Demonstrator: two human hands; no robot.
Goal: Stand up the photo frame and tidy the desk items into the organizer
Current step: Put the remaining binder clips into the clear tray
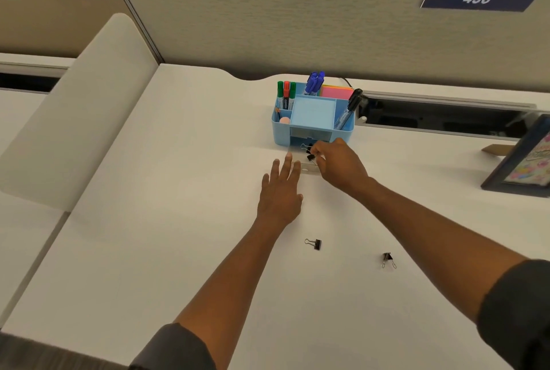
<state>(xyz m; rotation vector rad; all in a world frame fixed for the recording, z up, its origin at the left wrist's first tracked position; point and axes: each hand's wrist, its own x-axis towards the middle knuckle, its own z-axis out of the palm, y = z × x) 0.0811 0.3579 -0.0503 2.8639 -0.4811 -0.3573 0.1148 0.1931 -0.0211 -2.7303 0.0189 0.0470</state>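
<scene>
I see the blue organizer (312, 119) at the back of the counter (178, 250), holding green and red markers (286, 95), blue markers (314, 81), pink notes (336, 92), a black pen (351, 107). My right hand (339, 165) has its fingers pinched on a binder clip (309, 151) over the clear pulled-out drawer (309, 167). My left hand (281, 191) lies flat, fingers apart, touching the drawer. Two loose clips (314, 243) lie nearer me; the photo frame (520, 158) stands at right
</scene>
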